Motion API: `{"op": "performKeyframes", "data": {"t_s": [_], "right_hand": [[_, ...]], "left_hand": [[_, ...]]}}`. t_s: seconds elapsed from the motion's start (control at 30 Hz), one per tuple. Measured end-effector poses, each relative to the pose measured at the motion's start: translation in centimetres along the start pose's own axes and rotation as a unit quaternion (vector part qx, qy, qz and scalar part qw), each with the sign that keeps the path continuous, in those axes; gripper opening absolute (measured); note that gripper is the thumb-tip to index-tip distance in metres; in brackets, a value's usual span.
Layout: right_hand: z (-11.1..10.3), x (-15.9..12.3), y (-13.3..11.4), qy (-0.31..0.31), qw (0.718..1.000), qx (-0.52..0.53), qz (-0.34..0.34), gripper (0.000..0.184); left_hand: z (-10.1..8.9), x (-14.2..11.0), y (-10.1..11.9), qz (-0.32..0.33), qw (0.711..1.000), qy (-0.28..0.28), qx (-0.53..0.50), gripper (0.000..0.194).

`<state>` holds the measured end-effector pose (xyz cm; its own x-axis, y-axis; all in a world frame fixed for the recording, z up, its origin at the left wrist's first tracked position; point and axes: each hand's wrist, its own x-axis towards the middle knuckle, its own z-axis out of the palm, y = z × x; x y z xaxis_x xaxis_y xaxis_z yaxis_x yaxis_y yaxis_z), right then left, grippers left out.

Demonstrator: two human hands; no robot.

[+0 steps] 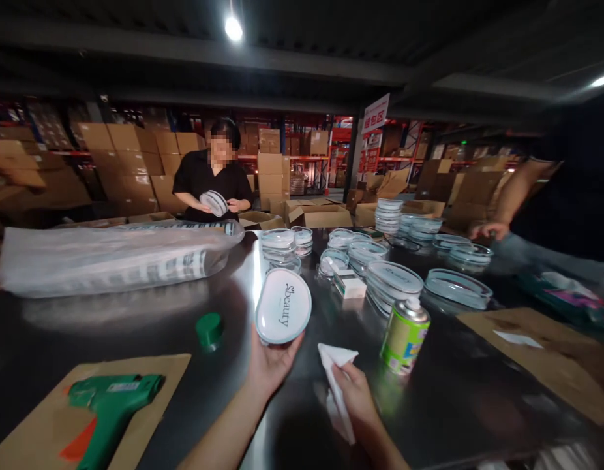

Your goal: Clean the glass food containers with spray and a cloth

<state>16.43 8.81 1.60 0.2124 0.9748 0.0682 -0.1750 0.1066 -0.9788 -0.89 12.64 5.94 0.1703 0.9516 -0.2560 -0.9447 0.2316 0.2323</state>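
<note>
My left hand holds up a white oval case with a pale blue rim and the word "beauty" on its lid. The fingers wrap its lower edge and the printed face is turned to me. In my right hand a folded white tissue is pinched, apart from the case. A green spray can stands upright to the right of that hand. Behind it lie similar stacked cases and a small white box. Left of the held case sits a green cap.
A green glue gun lies on cardboard at the near left. Plastic-wrapped rolls lie at the back left of the dark table. Across the table, a person holds a case. Another person's hand is at the right.
</note>
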Motion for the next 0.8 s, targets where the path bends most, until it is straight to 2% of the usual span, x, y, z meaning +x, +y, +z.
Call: {"op": "performKeyframes", "data": {"t_s": [0.13, 0.2, 0.27, 0.37, 0.5, 0.57, 0.67, 0.73, 0.8], "right_hand": [[0.5, -1.0, -0.8, 0.005, 0.990, -0.059, -0.129, 0.044], [1.1, -1.7, -1.3, -0.018, 0.976, -0.103, -0.191, 0.036], [2.0, -2.1, -1.7, -0.025, 0.963, -0.153, -0.221, 0.024], [3.4, -2.0, -2.2, -0.016, 0.952, -0.206, -0.226, 0.016], [4.6, -1.7, -2.3, -0.057, 0.946, -0.222, -0.229, 0.015], [4.4, -1.8, -2.3, -0.099, 0.933, -0.228, -0.261, 0.019], [2.9, -1.8, -2.3, -0.180, 0.909, -0.204, -0.315, 0.027], [1.6, -1.2, -2.0, -0.171, 0.932, -0.162, -0.275, 0.025], [0.6, -0.3, -1.3, -0.115, 0.967, -0.125, -0.189, 0.021]], "left_hand": [[-0.3, -0.1, -0.8, 0.013, 0.999, -0.012, 0.026, 0.060], [-0.4, -0.3, -1.1, 0.011, 0.999, -0.008, 0.045, 0.062], [-0.5, -0.6, -1.3, 0.002, 0.998, -0.001, 0.061, 0.065], [-0.2, -1.2, -1.6, -0.013, 0.997, 0.007, 0.072, 0.064], [0.1, -1.4, -1.9, -0.026, 0.998, 0.006, 0.065, 0.065], [0.1, -1.3, -1.8, -0.030, 0.997, 0.001, 0.066, 0.067], [0.0, -1.0, -1.4, -0.016, 0.998, -0.004, 0.059, 0.069], [0.2, -0.7, -1.2, 0.001, 0.999, 0.002, 0.050, 0.067], [0.3, -0.4, -0.9, 0.010, 0.999, 0.009, 0.046, 0.067]]}}
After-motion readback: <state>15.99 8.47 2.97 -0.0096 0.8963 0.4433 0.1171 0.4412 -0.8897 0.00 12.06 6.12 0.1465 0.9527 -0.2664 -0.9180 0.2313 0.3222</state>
